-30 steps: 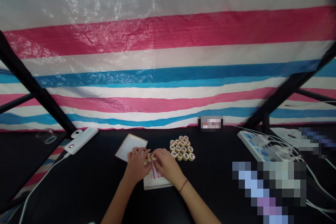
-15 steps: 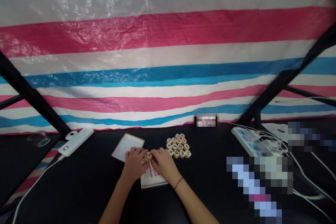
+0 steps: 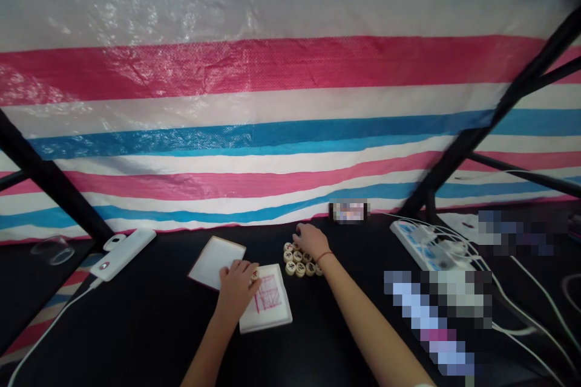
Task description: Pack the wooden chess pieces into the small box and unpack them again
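My left hand [image 3: 236,286] is closed with its fingertips round a pale xiangqi piece [image 3: 255,274] at the far left corner of a white box tray [image 3: 284,319]. Red lines form a hand-drawn grid [image 3: 270,293] on the tray's bottom. My right hand [image 3: 312,240] reaches over the back of a cluster of round xiangqi pieces [image 3: 300,269], its fingers bent down among them. It covers the rear pieces, so what lies between its fingertips is hidden. Beside my left hand lies the white-lined box lid [image 3: 213,260], tilted at an angle.
A white device with a cable [image 3: 122,257] lies at the left, near a clear cup [image 3: 59,252]. A phone [image 3: 348,211] stands against the striped sheet [image 3: 236,181] at the back. To the right is a power strip [image 3: 422,248] with tangled white cables.
My right hand has left the tray and moved right and back to the piece cluster. My left hand stays at the tray's corner by a piece. The camera view has turned slightly right.
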Demonstrator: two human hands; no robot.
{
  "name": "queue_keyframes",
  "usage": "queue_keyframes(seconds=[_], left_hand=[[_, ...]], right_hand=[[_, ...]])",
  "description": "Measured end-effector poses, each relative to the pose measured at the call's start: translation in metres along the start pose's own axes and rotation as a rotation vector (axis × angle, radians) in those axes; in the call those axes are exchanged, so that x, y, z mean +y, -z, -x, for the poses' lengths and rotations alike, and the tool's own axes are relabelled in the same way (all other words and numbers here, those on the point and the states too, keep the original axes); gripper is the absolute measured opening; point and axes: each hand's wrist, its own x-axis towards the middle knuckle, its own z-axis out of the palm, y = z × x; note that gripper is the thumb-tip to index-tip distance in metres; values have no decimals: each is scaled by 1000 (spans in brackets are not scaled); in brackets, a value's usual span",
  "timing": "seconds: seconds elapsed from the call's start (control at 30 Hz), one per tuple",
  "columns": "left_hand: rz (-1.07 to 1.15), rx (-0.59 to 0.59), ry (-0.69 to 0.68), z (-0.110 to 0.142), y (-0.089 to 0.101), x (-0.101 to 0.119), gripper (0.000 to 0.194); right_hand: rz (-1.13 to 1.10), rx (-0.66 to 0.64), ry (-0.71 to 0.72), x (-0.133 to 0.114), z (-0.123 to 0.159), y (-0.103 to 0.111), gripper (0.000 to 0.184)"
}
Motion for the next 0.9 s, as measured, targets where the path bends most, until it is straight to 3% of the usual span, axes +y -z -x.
queue_keyframes(seconds=[0.2,0.3,0.53,0.73,0.9], left_hand=[[18,-77,-71,-2,3,-5,29],[5,-110,-85,-3,2,-8,31],[-21,-71,-72,-1,-5,-8,31],[11,92,-54,1,-9,-9,47],[342,145,-112,-11,2,-3,54]], right_hand=[[54,-136,-19,1,-20,-3,20],[64,-191,-31,1,-25,-1,27],[-9,-236,-52,-1,-31,5,34],[-282,-142,12,-1,-21,20,36],[-639,-233,160,-22,18,13,44]])
